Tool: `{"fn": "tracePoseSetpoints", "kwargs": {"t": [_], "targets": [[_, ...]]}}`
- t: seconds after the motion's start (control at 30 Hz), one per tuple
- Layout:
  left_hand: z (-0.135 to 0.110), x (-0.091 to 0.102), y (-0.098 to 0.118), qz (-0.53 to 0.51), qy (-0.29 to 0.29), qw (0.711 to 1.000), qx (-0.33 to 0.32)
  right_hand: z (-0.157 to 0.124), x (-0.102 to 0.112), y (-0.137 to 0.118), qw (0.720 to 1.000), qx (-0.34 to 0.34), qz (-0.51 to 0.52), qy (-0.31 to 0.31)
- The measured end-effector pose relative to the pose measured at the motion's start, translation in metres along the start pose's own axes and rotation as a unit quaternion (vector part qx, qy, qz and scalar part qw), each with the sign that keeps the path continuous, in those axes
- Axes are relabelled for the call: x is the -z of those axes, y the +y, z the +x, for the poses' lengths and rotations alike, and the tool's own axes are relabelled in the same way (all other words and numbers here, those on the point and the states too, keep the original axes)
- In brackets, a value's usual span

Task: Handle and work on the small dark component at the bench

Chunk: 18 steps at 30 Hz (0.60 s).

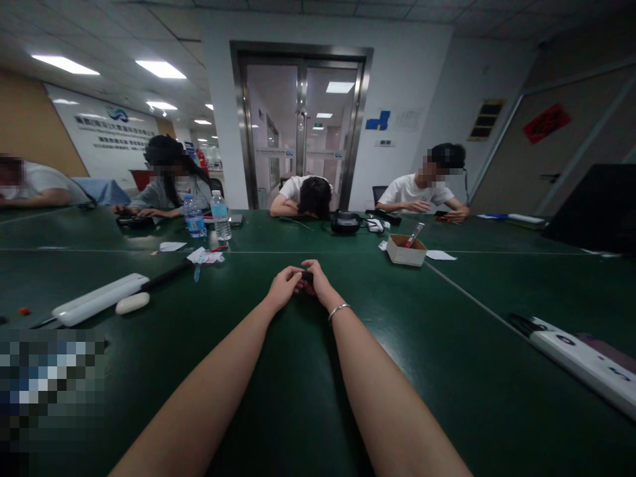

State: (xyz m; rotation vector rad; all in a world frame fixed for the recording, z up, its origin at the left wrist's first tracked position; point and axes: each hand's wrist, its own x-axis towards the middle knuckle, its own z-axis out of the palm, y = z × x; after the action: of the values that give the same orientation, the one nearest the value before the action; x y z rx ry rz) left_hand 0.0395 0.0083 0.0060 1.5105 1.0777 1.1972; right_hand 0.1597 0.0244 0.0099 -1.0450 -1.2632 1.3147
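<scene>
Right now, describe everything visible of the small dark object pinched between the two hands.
The small dark object looks black. Most of it is hidden: the left hand and the right hand close on it from either side with their fingertips. It is held low over the dark green table; whether it touches the top cannot be told. Its shape and material are unclear.

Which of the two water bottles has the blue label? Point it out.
The shorter bottle, on the left of the pair as seen; the taller bottle beside it has only a pale label.
</scene>
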Motion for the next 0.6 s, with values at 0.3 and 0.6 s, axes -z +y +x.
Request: {"fn": "tracePoseSetpoints", "kwargs": {"t": [0.3, 0.6], "targets": [[0.018, 0.01, -0.001, 0.018, -0.104, 0.991, 0.087, 0.0, 0.005, -0.002, 0.998, -0.044, 0.05, 0.002], [0.011, 0.018, -0.003, -0.016, -0.053, 0.996, 0.074, -0.002, 0.012, 0.0, 0.984, -0.042, 0.174, 0.007]]}}
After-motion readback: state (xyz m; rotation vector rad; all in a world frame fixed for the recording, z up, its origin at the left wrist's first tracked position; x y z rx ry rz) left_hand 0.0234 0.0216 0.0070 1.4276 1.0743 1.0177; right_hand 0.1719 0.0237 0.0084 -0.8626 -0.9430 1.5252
